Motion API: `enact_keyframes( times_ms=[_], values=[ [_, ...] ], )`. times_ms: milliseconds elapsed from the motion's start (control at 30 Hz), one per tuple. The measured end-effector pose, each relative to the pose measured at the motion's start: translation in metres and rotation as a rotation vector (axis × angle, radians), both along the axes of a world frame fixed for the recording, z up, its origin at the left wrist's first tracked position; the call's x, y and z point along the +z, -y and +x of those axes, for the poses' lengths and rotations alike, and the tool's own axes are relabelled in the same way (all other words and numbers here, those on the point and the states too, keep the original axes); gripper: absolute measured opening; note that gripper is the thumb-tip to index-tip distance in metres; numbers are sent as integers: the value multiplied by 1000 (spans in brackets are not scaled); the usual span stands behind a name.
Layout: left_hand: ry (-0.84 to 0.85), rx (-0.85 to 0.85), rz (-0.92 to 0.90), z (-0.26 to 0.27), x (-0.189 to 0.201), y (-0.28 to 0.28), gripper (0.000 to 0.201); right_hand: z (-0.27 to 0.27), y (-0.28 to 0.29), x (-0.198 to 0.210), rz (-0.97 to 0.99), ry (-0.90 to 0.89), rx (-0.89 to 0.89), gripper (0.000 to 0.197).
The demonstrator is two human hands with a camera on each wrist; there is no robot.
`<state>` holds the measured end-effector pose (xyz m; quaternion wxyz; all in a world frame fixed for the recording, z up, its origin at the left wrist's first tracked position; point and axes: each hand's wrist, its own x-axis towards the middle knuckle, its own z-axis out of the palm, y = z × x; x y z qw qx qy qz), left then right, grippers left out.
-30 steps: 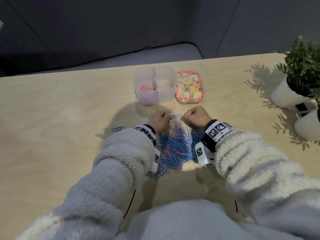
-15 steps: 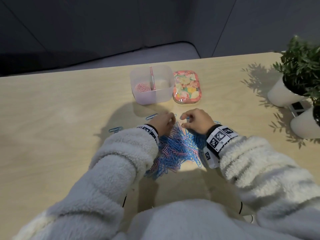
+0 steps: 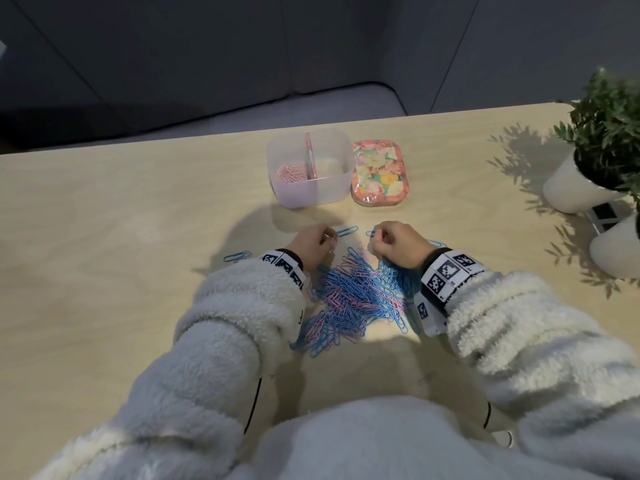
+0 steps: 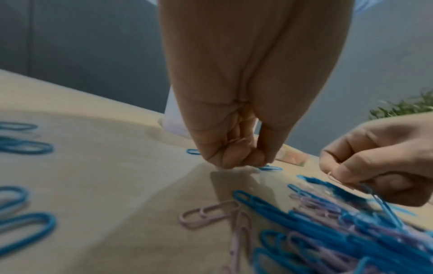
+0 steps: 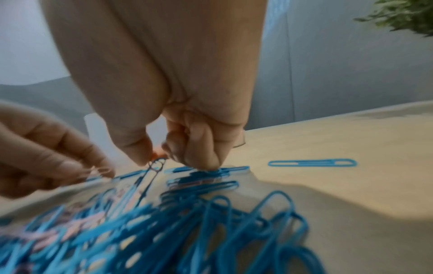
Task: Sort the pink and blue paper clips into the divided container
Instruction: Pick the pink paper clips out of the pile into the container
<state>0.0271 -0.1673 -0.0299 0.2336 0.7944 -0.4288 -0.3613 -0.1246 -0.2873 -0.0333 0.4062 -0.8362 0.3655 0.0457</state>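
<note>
A tangled pile of blue and pink paper clips (image 3: pixel 356 299) lies on the wooden table between my wrists. My left hand (image 3: pixel 330 239) is at the pile's far left edge, fingers curled, pinching a few pink clips (image 5: pixel 100 169). My right hand (image 3: pixel 375 237) is at the far right edge. Its thumb and forefinger pinch a paper clip (image 5: pixel 157 164) with a blue clip (image 4: pixel 384 205) dangling from it. The clear divided container (image 3: pixel 341 178) stands beyond the hands. Pink clips (image 3: pixel 289 173) lie in its left compartment. The right compartment looks bare.
A floral lid (image 3: pixel 380 176) lies right of the container. Loose blue clips (image 3: pixel 347 231) lie near the hands, another (image 3: pixel 237 256) off to the left and one (image 5: pixel 312 163) to the right. Two potted plants in white pots (image 3: pixel 571 188) stand at the right edge.
Both hands stay at the pile's far edge. The left hand has drawn slightly left, widening the gap, and the right hand has lifted a clip out of the pile.
</note>
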Motion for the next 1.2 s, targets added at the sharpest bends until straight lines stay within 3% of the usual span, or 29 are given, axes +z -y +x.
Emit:
enact_keyframes(
  times_ms=[100,200,300,433,533,600,700,867,1000,1067,1200],
  values=[
    [-165,101,15,0,-3,2,9,-8,6,12,210,164,-176,14],
    [-279,188,-1,-3,-2,7,27,-18,12,13,463,311,-397,21],
    [-255,135,-51,-5,0,7,33,-23,14,14,606,427,-561,22],
    [-245,44,4,-10,-5,4,19,-29,13,3,448,303,-414,27],
    [-32,-58,48,-11,-7,1,10,-30,15,-9,-3,-5,-122,29],
    [68,-112,50,-12,-7,-2,15,-31,14,-10,-225,-142,-90,25],
    [185,-189,43,-15,-7,-2,15,-28,12,-10,-231,-135,-136,17],
    [238,-302,78,-14,-6,-1,13,-20,15,-8,-224,-240,66,13],
    [151,-232,53,-7,-3,-9,8,-26,18,-5,-127,-254,103,19],
    [90,-150,30,-1,-2,-12,6,-28,16,4,22,-77,-39,20],
    [-36,-7,-12,8,-2,-14,11,-25,7,15,583,337,-438,18]
  ],
)
